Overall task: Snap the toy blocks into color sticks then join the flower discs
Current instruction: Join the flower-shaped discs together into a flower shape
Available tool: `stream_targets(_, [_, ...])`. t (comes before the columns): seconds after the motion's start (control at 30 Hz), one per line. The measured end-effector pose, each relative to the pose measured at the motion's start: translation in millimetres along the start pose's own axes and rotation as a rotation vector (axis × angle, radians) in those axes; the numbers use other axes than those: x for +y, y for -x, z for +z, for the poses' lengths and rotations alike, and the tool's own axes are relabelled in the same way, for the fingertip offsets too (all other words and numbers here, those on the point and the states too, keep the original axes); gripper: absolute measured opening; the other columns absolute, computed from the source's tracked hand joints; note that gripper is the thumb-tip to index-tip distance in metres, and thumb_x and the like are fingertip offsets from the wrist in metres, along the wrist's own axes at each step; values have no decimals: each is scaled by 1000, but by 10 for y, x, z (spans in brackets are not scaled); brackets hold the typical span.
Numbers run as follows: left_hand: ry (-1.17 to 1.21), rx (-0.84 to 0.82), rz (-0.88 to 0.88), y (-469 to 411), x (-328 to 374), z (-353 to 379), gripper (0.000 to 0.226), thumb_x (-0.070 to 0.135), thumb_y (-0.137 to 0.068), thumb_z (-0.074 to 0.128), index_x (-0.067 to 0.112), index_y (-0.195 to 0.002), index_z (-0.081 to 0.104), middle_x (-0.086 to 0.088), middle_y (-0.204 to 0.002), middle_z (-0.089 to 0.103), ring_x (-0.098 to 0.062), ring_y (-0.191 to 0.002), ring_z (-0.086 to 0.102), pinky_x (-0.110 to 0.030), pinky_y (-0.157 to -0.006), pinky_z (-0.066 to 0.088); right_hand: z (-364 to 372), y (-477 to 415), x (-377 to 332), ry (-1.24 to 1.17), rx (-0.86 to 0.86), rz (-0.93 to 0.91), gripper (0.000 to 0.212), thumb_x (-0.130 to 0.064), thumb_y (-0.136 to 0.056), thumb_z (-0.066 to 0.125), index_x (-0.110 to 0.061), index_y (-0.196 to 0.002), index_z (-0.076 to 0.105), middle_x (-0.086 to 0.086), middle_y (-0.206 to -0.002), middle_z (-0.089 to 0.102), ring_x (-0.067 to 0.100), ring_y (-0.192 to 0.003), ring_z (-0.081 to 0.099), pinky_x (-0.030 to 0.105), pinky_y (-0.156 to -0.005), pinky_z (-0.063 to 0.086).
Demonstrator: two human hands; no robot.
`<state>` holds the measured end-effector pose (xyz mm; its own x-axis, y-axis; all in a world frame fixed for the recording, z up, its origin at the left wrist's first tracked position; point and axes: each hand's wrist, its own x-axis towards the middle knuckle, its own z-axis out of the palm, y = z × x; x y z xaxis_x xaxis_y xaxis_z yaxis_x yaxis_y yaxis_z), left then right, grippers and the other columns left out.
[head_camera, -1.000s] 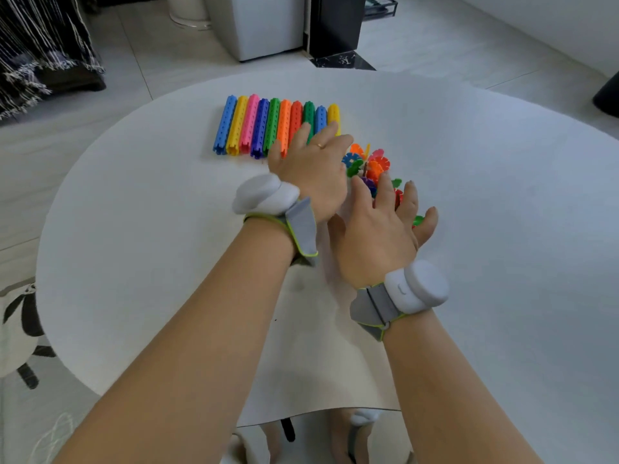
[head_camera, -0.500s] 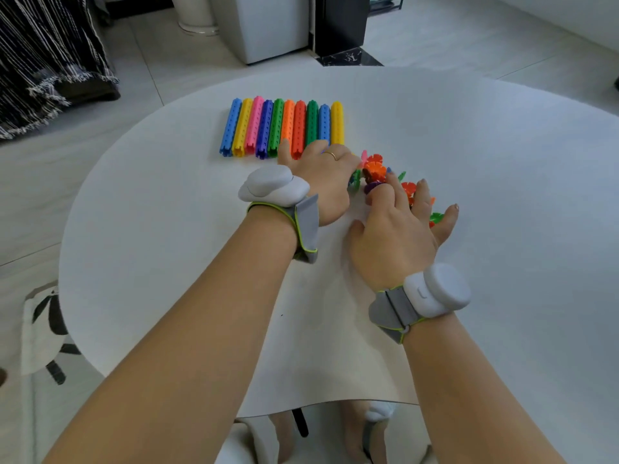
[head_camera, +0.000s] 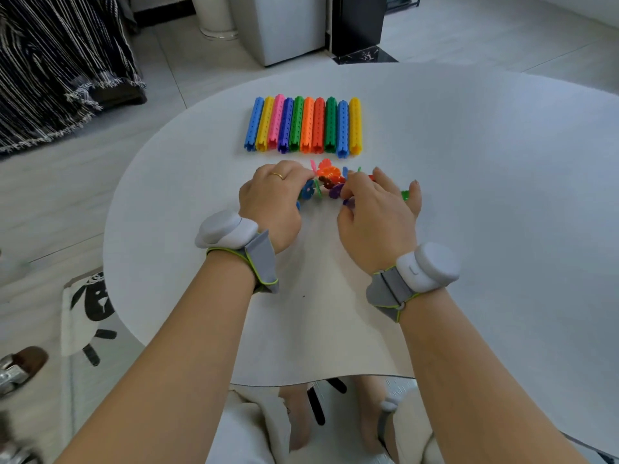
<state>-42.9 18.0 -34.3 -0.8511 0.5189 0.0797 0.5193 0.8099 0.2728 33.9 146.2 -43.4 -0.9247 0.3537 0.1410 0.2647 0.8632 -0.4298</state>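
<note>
Several color sticks (head_camera: 303,125) lie side by side in a row at the far middle of the white round table (head_camera: 485,195). Just in front of the row sits a cluster of joined flower discs (head_camera: 330,180) in orange, pink, blue, purple and green. My left hand (head_camera: 274,199) curls its fingers round the cluster's left end. My right hand (head_camera: 375,209) grips the right end, with a green disc (head_camera: 406,195) showing by its thumb. Much of the cluster is hidden under both hands.
A striped dark cloth (head_camera: 50,68) hangs at the far left beyond the table. A white cabinet (head_camera: 284,25) and a black box (head_camera: 358,21) stand on the floor behind. A patterned rug (head_camera: 87,313) lies at the left below the table edge.
Both hands drew back toward me with the disc cluster, uncovering the row of sticks. The fingers went from spread over the discs to curled round the cluster's two ends.
</note>
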Motion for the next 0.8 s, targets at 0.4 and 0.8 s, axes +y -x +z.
stream_targets(0.4, [63, 68, -16, 25, -373, -67, 56, -11, -77, 42, 16, -124, 55, -5, -131, 51, -29, -124, 36, -38, -98, 34, 136, -87, -122, 54, -29, -93, 39, -6, -92, 40, -19, -129, 47, -8, -124, 61, 21, -147, 13, 54, -113, -12])
stream_targets(0.8, [121, 151, -86, 126, -402, -123, 67, -2, -80, 50, 28, -139, 37, 0, -146, 34, -26, -133, 31, -43, -108, 27, -42, -14, 89, -150, 207, -118, 30, -8, -87, 55, -25, -109, 68, -1, -140, 51, 26, -138, 33, 51, -114, 6])
